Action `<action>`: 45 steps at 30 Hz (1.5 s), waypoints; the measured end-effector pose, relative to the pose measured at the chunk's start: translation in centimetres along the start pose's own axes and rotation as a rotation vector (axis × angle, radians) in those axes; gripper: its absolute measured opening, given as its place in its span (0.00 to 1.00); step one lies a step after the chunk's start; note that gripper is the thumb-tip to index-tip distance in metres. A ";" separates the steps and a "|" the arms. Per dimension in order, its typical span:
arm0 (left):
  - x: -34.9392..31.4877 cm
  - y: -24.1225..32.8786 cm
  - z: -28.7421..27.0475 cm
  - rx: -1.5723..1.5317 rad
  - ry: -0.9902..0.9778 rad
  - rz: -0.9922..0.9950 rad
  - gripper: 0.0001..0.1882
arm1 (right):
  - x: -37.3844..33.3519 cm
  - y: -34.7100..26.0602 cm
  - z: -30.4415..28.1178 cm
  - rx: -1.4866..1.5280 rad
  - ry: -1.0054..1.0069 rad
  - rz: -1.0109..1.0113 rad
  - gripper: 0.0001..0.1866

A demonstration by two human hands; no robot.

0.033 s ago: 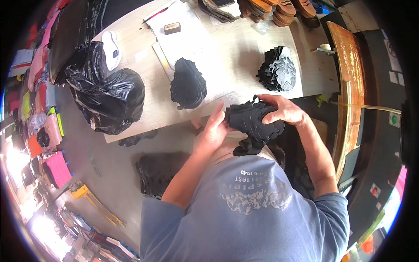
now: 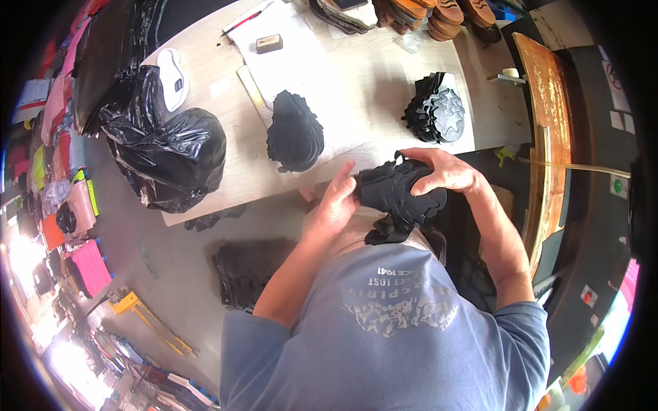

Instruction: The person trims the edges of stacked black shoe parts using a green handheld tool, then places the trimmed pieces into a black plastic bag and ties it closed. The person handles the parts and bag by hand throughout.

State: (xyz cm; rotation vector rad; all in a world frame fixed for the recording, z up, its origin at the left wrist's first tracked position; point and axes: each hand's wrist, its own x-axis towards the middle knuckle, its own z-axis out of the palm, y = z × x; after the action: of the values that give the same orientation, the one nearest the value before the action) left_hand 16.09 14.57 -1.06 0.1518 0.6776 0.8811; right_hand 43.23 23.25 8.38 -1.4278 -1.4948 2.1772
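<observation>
- Right hand [image 2: 439, 171]: one, curled and gripping, thumb pressed on top and fingers bent over the far edge of the black bundle [image 2: 391, 188].
- Left hand [image 2: 334, 198]: one, thumb raised and spread apart from the load, inner side at the left end of the same bundle; fingers largely hidden, so cannot tell whether closed or loose.
- Black bundle: one, made of several thin, wavy-edged layers too overlapped to count; held between both hands, in front of the body, just off the near edge of the table [image 2: 370, 75].
- Black flap [image 2: 389, 229]: one, hanging from the lower side of the bundle, near the blue T-shirt [image 2: 391, 288].
- On the table, two separate stacks with similar jagged edges: one dark stack [image 2: 295, 133] ahead of the left hand, one grey-topped stack [image 2: 442, 109] beyond the right hand, well apart from each other.
- Farther left: one black plastic bag [image 2: 185, 154], bulging and crumpled, and one white sole [image 2: 171, 79] just beside.
- Toward the far side: one pale strip [image 2: 253, 92], one small block [image 2: 269, 44] lying on white paper [image 2: 301, 58], one red stick [image 2: 247, 20].
- At the far edge: several brown soles [image 2: 447, 17], in piles.
- On the floor at left: one yellow frame [image 2: 147, 315].
</observation>
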 end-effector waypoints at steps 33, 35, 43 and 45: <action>9.1 -0.9 -1.9 -0.314 0.330 0.213 0.28 | 21.2 -2.7 -4.6 0.099 0.110 -0.075 0.45; 9.5 -0.8 -1.9 -0.262 0.376 0.175 0.31 | 22.9 -2.1 -4.7 0.103 0.096 -0.108 0.43; 8.8 0.4 -2.0 0.227 0.478 0.056 0.30 | 24.4 0.3 -3.4 0.226 0.144 -0.114 0.35; 5.4 1.4 -0.6 0.542 0.521 0.015 0.25 | 23.9 0.6 -3.2 0.196 0.174 -0.146 0.34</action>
State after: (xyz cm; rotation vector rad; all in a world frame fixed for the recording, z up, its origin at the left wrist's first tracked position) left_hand 17.19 19.41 -3.61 0.4196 1.3995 0.7357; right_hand 32.95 38.78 -7.02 -1.3592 -1.2477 1.9941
